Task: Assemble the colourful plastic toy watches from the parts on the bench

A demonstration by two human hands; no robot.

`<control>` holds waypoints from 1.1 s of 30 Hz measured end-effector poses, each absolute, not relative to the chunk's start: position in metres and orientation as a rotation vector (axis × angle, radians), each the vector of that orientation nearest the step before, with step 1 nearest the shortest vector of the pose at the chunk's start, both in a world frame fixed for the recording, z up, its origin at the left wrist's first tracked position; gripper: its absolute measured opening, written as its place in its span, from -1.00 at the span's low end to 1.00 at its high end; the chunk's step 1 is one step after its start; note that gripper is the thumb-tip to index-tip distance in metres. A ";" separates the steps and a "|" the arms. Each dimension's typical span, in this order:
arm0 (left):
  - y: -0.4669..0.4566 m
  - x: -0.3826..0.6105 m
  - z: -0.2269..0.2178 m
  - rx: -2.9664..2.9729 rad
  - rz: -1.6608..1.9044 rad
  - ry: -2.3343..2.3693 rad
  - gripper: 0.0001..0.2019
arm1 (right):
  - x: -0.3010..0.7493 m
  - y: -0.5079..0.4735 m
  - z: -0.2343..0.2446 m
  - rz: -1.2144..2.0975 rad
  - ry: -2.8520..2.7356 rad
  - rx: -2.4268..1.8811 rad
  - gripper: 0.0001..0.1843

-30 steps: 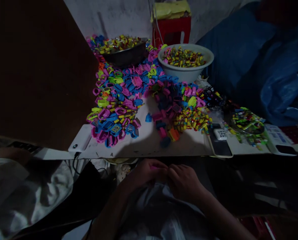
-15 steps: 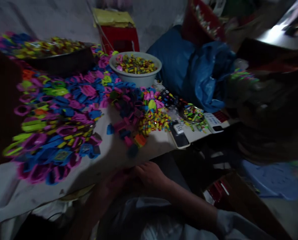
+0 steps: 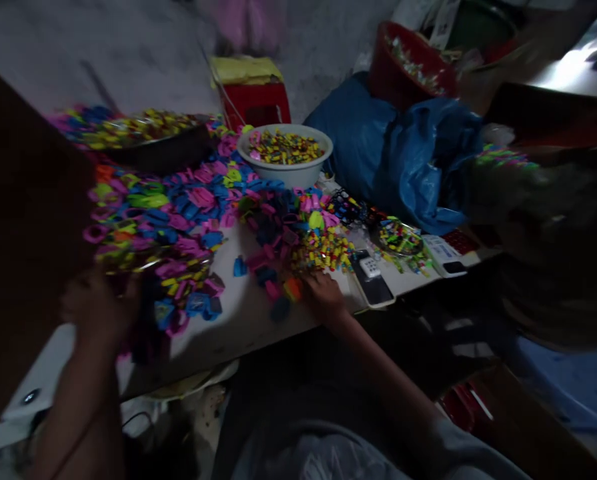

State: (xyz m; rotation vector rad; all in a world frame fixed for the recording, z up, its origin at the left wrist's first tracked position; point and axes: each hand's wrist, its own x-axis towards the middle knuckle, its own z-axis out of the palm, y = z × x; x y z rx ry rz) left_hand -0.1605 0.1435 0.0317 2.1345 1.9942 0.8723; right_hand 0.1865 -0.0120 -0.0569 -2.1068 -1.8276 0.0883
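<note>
A low white table (image 3: 248, 320) is heaped with small pink, blue and green plastic pieces (image 3: 178, 207). My left hand (image 3: 95, 303) hovers blurred over the near left end of that heap; whether it holds anything is unclear. My right hand (image 3: 323, 293) rests on the table next to a mound of tiny yellow and red parts (image 3: 323, 250) and a few loose pink, blue and orange pieces (image 3: 283, 290). Its fingers touch those pieces, and its grip is hidden.
A white bowl (image 3: 291, 175) of small parts and a dark tray (image 3: 153, 153) stand at the back. A phone (image 3: 373, 287) lies near the table's right edge. A blue plastic bag (image 3: 403, 160), a red stool (image 3: 255, 103) and a red basin (image 3: 403, 63) lie beyond.
Both hands have left my lap, where they were together. The left hand rose to the heap at the left; the right hand reached to the table's parts. The view swung right.
</note>
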 end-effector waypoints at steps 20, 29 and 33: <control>0.172 -0.175 0.033 2.147 0.661 2.294 -0.52 | 0.203 -0.042 -0.088 -0.140 -1.970 -2.099 -0.72; 0.129 -0.126 0.039 2.393 1.052 1.913 -0.43 | 0.204 -0.040 -0.086 -0.210 -1.801 -2.158 -0.72; 0.074 -0.065 0.004 2.493 0.689 1.171 -0.67 | 0.204 -0.040 -0.086 0.068 -1.646 -1.967 -0.81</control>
